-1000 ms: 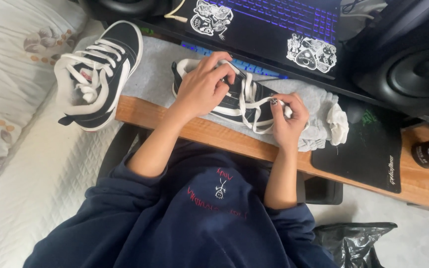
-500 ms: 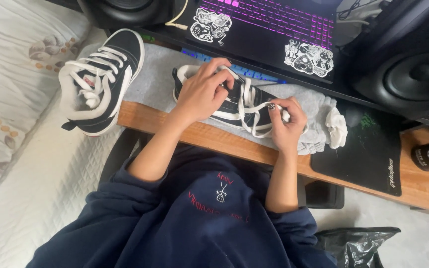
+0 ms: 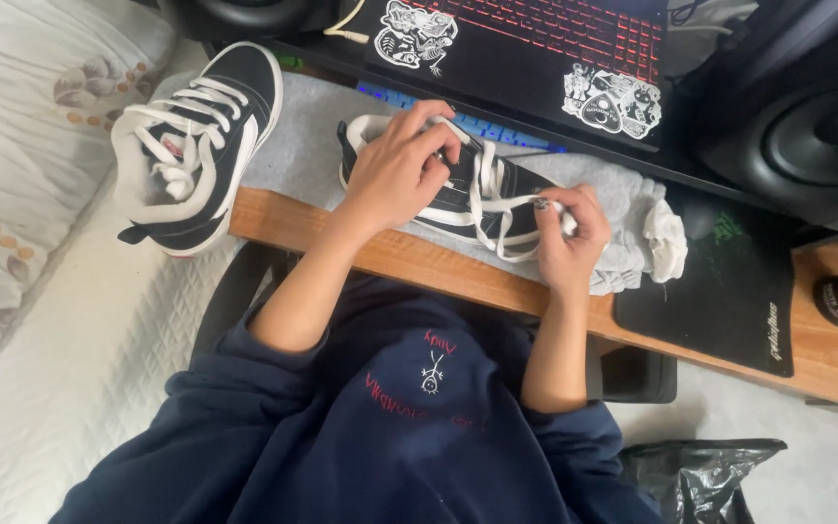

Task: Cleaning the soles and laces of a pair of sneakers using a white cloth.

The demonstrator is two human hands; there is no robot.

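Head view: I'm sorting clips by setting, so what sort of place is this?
Probably a bedroom desk corner: a laptop and speaker on a wooden desk, with a quilted bed alongside.

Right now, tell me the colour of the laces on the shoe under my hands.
White laces on a black shoe, clearest in the head view.

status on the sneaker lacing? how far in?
Done: the other sneaker sits at the desk's left end with white laces crossed up its front. In hand: the left hand is at the eyelets of the black sneaker on the grey cloth, while the right hand pinches a loose lace. Left: that lace hangs slack in loops, untied.
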